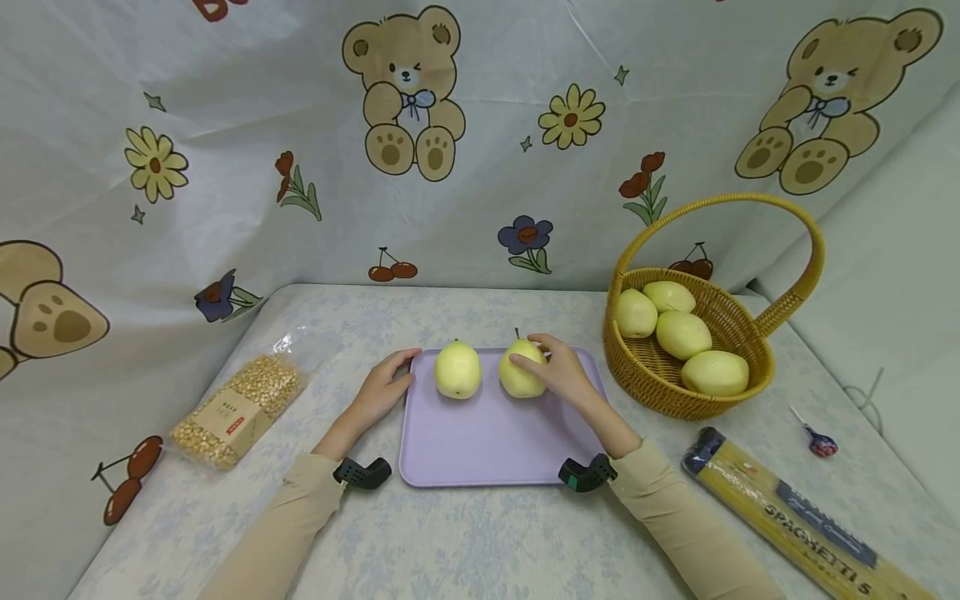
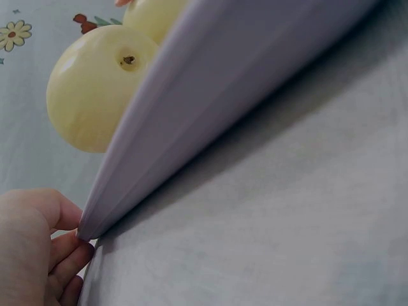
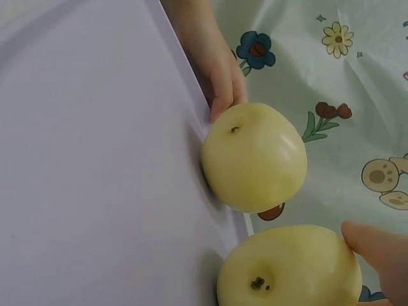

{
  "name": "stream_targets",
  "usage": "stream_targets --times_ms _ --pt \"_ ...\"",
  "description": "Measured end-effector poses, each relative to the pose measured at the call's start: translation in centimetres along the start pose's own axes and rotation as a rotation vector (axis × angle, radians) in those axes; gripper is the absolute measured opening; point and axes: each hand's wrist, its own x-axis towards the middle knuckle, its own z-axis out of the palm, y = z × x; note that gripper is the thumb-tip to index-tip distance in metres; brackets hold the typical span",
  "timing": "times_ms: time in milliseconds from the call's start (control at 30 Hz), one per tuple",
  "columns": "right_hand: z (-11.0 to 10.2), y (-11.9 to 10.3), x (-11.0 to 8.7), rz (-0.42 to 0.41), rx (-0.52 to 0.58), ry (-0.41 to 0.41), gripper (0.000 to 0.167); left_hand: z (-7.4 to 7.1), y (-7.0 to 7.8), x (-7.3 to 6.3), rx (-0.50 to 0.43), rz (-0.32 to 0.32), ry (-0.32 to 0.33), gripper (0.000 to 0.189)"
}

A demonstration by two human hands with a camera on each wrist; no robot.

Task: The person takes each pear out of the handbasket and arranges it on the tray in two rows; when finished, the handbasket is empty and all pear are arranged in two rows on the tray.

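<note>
A lavender tray [image 1: 487,442] lies in the middle of the table with two yellow-green pears at its far edge. My left hand [image 1: 393,377] pinches the tray's far left corner; the left wrist view shows thumb and fingers [image 2: 60,252] at that corner of the tray [image 2: 223,95]. Just right of this hand stands the left pear [image 1: 457,371], untouched. My right hand [image 1: 551,367] grips the right pear [image 1: 517,382], fingers curled over its top and right side. Both pears [image 3: 255,156] [image 3: 287,268] appear in the right wrist view, with a fingertip [image 3: 379,252] against the nearer one.
A wicker basket [image 1: 645,371] with a tall handle holds several more pears [image 1: 682,333] right of the tray. A bag of corn kernels [image 1: 240,408] lies at left. A spaghetti pack [image 1: 802,517] and a lollipop [image 1: 821,442] lie at front right. Printed cloth hangs behind.
</note>
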Motion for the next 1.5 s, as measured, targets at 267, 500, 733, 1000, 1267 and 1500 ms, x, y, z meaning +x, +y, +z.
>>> stream_targets --times_ms 267,500,733,1000,1267,1500 --pt "0.5 0.2 0.2 -0.025 0.017 0.026 0.056 0.0 0.1 0.0 -0.005 -0.003 0.001 0.045" --pt "0.7 0.2 0.2 -0.019 0.013 0.029 0.056 0.0 0.0 0.0 -0.001 -0.001 0.000 0.045" --pt "0.3 0.2 0.1 -0.022 0.001 0.017 0.057 0.0 -0.1 0.1 -0.010 0.007 -0.003 0.045" --pt "-1.2 0.0 -0.2 -0.012 0.037 0.014 0.057 0.1 -0.2 0.0 -0.005 0.004 -0.001 0.045" --pt "-5.3 0.5 -1.4 -0.051 0.100 0.049 0.054 0.1 -0.1 0.0 0.000 0.011 0.002 0.045" --pt "-9.3 2.4 -2.4 -0.060 0.109 0.154 0.052 0.1 -0.1 0.0 0.001 0.006 0.004 0.045"
